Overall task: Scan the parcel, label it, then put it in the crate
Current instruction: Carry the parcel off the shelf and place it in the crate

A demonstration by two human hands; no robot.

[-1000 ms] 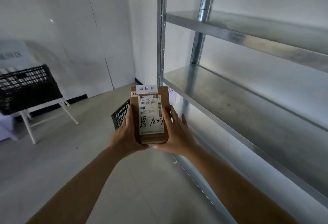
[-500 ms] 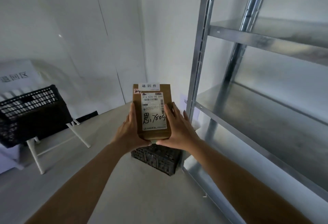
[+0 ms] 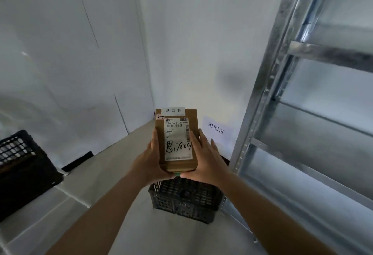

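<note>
Two bare forearms reaching forward from the bottom edge, meeting at mid-view. Left hand [image 3: 150,163] wrapped on the left long edge of the cardboard parcel [image 3: 176,140], thumb lying up that side; right hand [image 3: 203,161] pressed flat to the right long edge, fingers [image 3: 194,139] stretched toward the far end — both grips closed on the parcel, held in the air. Long axis running away from the wearer, near short end low by the heels of the hands, far end raised; broad face turned up toward the camera. On that face a white shipping label [image 3: 177,139] with barcode and black handwriting, text upright to the viewer, and at the far end a small white sticker [image 3: 173,110] with printed characters. Directly below and just beyond, a black mesh crate [image 3: 186,200] on the floor — parcel above it, not inside. To the left, a second black crate [image 3: 22,171] on a white stand. Right side filled by a galvanised steel shelving rack [image 3: 302,113]. Farther back, a paper sign [image 3: 216,128] on the white wall.
</note>
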